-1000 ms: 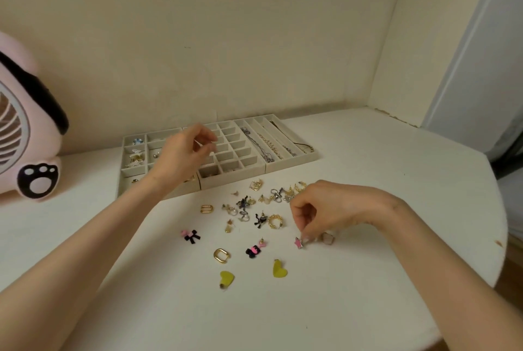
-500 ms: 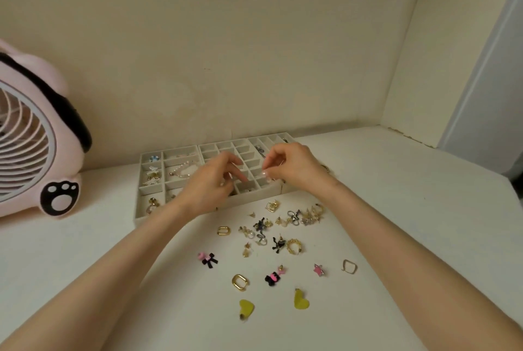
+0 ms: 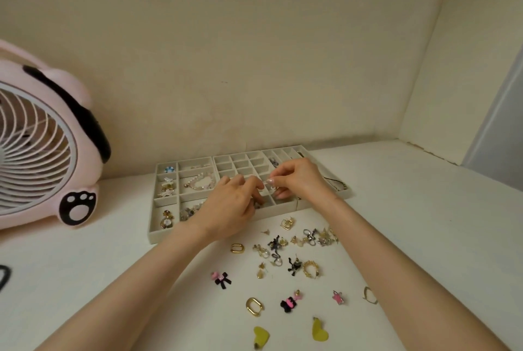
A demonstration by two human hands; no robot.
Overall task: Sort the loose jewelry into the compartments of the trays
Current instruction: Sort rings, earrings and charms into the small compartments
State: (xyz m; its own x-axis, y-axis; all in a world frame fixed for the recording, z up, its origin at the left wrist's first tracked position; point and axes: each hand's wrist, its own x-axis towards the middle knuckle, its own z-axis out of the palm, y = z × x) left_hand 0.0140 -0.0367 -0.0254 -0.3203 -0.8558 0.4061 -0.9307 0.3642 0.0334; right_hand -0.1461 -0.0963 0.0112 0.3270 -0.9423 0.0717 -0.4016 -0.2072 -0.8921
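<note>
Fingertips meeting, both arms stretched forward.
Reaching with left hand (image 3: 232, 206) and right hand (image 3: 301, 180), fingers curled, forearms converging.

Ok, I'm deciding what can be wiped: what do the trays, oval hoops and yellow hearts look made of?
The trays: matte beige, no shine, likely velvet-covered. The oval hoops: bright glints, probably polished gold-toned metal. The yellow hearts: flat, dull, maybe plastic or enamel; unclear.

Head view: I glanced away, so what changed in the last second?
The right hand left the table beside the pink star charm and rose to the grid tray, meeting the left hand. It now pinches a small pale piece, too small to identify; whether the left hand grips it too is unclear. The left hand stayed over the grid tray. The pink star charm, square ring and other loose pieces lie as before.
</note>
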